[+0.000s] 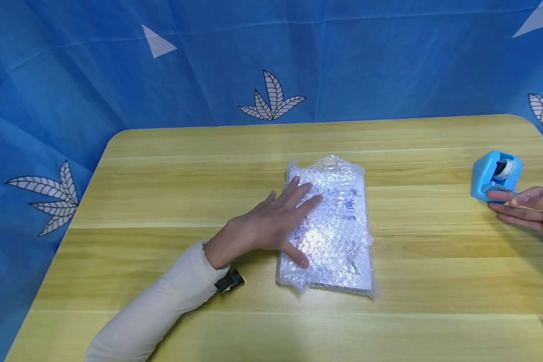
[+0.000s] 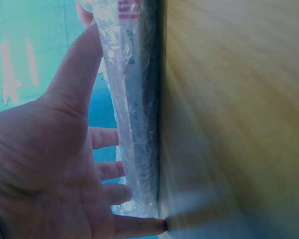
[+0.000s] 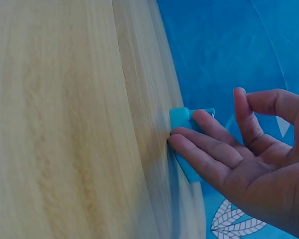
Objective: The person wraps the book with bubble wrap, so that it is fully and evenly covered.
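Note:
A flat rectangular package in clear bubble wrap point(image 1: 335, 236) lies on the table, with blue writing showing through. My left hand point(image 1: 276, 216) rests on its left part, fingers spread; the left wrist view shows the package's edge beyond the palm point(image 2: 45, 164). At the far right stands a blue tape dispenser point(image 1: 481, 176) with a small roll of clear tape point(image 1: 506, 169). Right at its front, my right hand point(image 1: 536, 208) has thumb and index tips pinched together on what looks like the tape's end, barely visible. The other fingers of that hand point(image 3: 209, 154) extend along the dispenser point(image 3: 179, 117).
The wooden table point(image 1: 163, 201) has rounded far corners. Behind it and down its left side hangs a blue cloth point(image 1: 208, 60) printed with white leaves and triangles. A black strap buckle point(image 1: 229, 280) sits at the left wrist.

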Available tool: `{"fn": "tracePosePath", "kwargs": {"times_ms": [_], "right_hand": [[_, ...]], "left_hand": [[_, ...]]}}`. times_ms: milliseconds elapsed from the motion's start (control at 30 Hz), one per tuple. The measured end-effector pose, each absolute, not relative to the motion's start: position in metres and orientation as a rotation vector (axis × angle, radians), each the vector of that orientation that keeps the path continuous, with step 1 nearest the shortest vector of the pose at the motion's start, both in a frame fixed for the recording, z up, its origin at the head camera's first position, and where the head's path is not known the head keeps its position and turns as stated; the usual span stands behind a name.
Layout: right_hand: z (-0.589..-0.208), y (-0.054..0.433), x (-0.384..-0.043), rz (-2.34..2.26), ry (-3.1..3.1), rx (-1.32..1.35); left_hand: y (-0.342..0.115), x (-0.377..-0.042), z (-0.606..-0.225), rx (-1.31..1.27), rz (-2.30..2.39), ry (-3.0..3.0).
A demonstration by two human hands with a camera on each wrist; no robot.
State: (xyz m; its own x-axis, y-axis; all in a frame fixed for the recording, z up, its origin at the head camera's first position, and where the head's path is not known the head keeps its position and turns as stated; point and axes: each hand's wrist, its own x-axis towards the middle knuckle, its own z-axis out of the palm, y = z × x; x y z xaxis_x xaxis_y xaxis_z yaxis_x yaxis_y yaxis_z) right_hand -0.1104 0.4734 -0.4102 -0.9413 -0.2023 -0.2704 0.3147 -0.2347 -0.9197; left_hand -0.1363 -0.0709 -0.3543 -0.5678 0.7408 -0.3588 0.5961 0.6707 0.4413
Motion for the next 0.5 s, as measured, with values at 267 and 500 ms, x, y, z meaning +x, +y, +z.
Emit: {"fn": "tracePosePath", "kwargs": {"times_ms": [267,500], "right_hand": [[-0.408,0.467,-0.104,-2.202,1.713,0.099],[-0.398,0.449,-0.103,-2.007,1.711,0.454]], "left_hand": [[-0.071,-0.136,-0.355,1.028,0.372,2.364],[-0.071,-0.136,-0.355,1.036,0.378,2.361]]}}
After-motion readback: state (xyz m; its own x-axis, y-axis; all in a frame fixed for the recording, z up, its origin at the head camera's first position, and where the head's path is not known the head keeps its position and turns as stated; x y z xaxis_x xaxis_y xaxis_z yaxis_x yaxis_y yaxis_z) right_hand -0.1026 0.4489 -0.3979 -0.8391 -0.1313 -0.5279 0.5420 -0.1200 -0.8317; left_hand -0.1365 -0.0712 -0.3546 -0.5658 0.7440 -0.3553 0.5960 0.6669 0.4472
